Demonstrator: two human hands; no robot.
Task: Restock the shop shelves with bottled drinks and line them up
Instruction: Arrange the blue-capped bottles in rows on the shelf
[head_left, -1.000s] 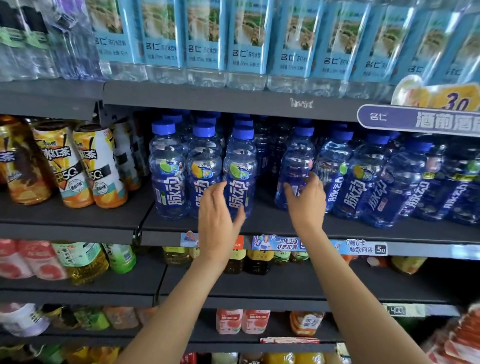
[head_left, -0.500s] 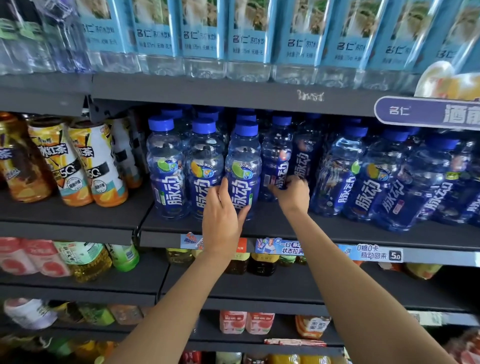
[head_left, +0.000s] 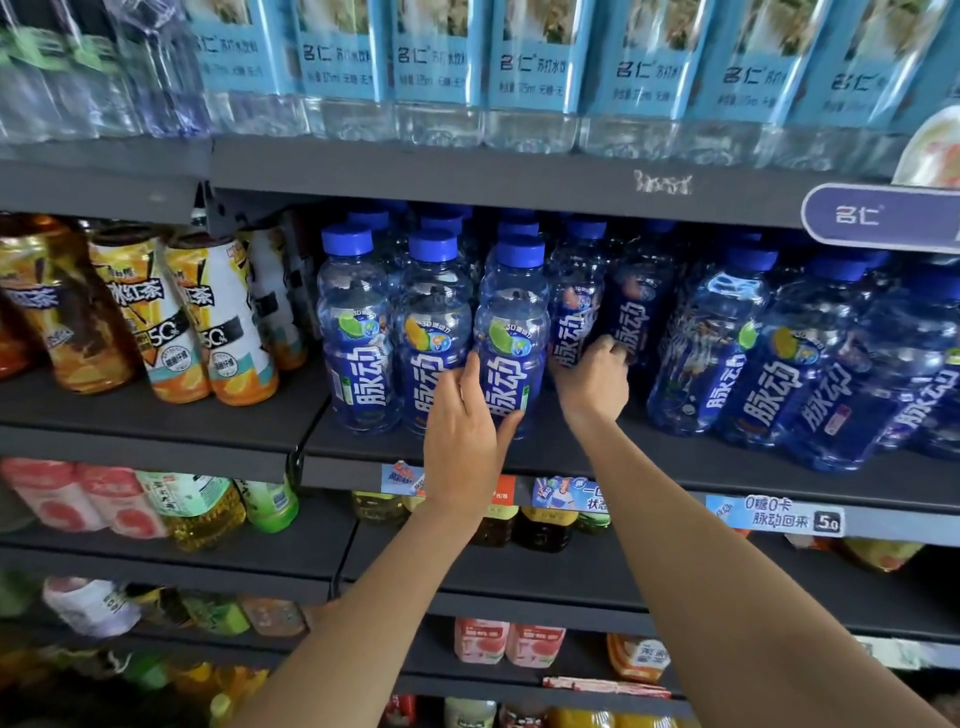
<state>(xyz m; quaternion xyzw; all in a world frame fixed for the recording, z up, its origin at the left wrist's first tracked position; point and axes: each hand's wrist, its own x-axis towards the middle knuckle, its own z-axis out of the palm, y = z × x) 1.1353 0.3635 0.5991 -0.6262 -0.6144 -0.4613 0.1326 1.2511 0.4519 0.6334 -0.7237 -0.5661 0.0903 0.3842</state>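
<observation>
Head view: upright blue bottles on the middle shelf (head_left: 675, 457); the third front bottle (head_left: 511, 338), long axis vertical, stands at the shelf's front edge with a gap in the front row just right of it. Left hand (head_left: 465, 441): nearer, fingers and thumb spread round this bottle's lower body, gripping it. Right hand (head_left: 592, 382): reaches into that gap, fingers curled on a bottle set further back (head_left: 574, 312), likely next to come forward.
</observation>
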